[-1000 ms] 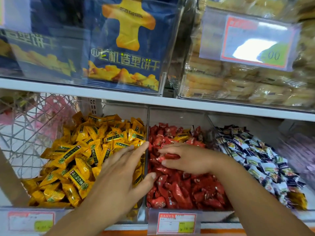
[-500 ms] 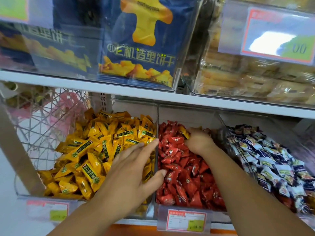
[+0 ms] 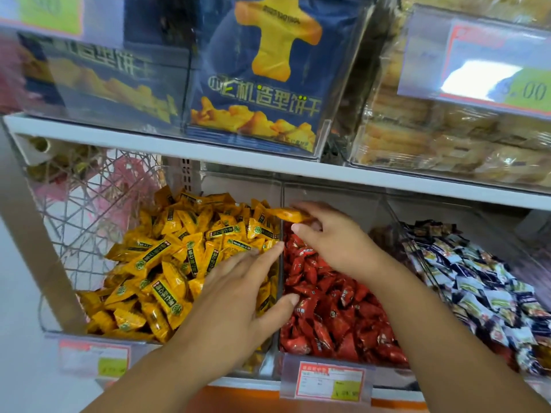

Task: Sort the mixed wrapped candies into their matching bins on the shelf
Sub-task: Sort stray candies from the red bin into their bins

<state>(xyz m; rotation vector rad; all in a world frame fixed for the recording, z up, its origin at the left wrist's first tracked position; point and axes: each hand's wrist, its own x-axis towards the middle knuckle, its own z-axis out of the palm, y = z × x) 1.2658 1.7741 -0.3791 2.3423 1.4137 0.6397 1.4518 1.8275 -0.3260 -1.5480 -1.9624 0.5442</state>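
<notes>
Three clear bins stand side by side on the lower shelf. The left bin holds yellow candies [image 3: 167, 263], the middle bin red candies [image 3: 328, 305], the right bin blue-and-white candies [image 3: 477, 287]. My right hand [image 3: 334, 236] pinches one yellow candy [image 3: 287, 215] above the divider [image 3: 280, 263] between the yellow and red bins. My left hand [image 3: 235, 302] lies flat with straight fingers on the yellow pile by that divider, its thumb over the red bin's side.
An upper shelf board [image 3: 179, 147] hangs low over the bins, carrying blue biscuit bags [image 3: 256, 84] and wrapped cakes [image 3: 447, 138]. A wire basket [image 3: 80, 222] stands left of the yellow bin. Price tags [image 3: 328, 381] are clipped along the front edge.
My right hand drew out of the back of the red bin with a yellow candy and moved left to the divider. My left hand stayed on the yellow pile.
</notes>
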